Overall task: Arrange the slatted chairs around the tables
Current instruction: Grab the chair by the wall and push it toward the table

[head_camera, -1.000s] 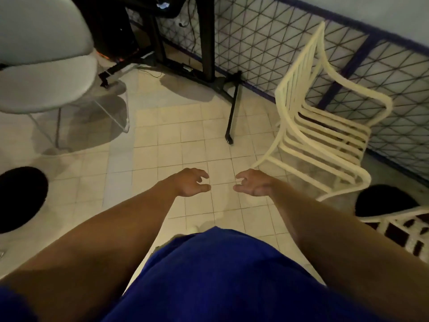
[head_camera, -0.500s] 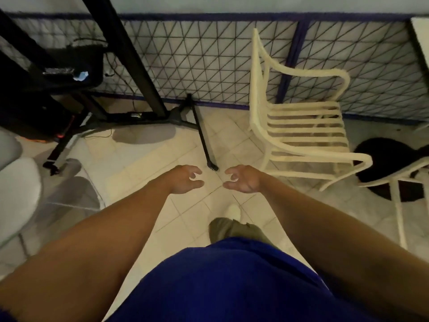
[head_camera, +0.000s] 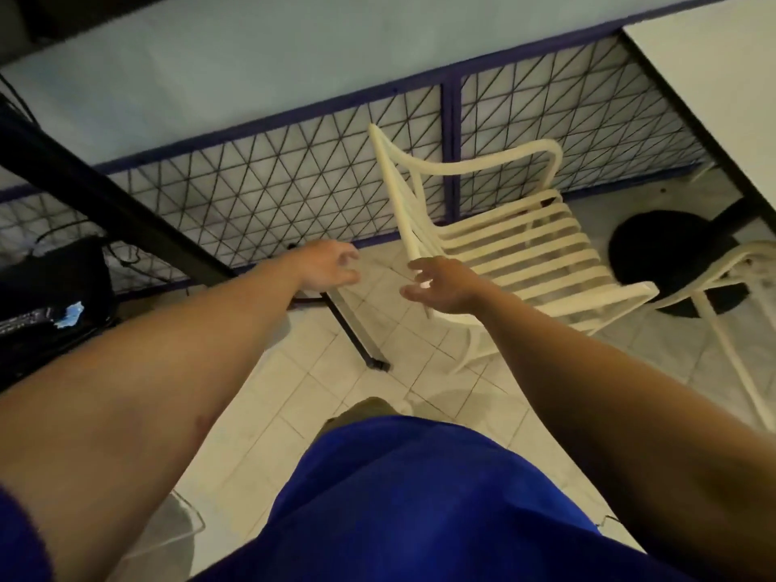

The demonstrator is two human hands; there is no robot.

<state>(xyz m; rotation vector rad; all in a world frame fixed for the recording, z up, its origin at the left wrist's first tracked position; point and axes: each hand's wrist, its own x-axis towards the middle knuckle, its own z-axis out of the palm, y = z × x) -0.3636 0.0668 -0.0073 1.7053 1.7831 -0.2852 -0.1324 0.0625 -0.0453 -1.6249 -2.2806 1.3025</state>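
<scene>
- The left hand [head_camera: 325,266] and right hand [head_camera: 441,283] are lifting and spreading apart, both empty, fingers loosely open.
- The slatted chair [head_camera: 525,245] is now sitting centre right, by the mesh fence [head_camera: 252,182]; the right hand is nearing its backrest, contact unclear.
- A white surface [head_camera: 714,77] is entering upper right; judging the grasp imminent.

Setting: café-style dining area or terrace. Evidence:
- cream slatted tubular armchair [head_camera: 525,245] standing on pale square floor tiles [head_camera: 420,342]
- second cream tubular chair [head_camera: 722,287], partly in view at the right edge
- white flat table top [head_camera: 714,56] over a round black pedestal base [head_camera: 655,249]
- low blue-framed black wire lattice fence [head_camera: 273,174] running along a pale blue-grey wall [head_camera: 252,56]

Seating is of a matching outdoor-catering type.
</scene>
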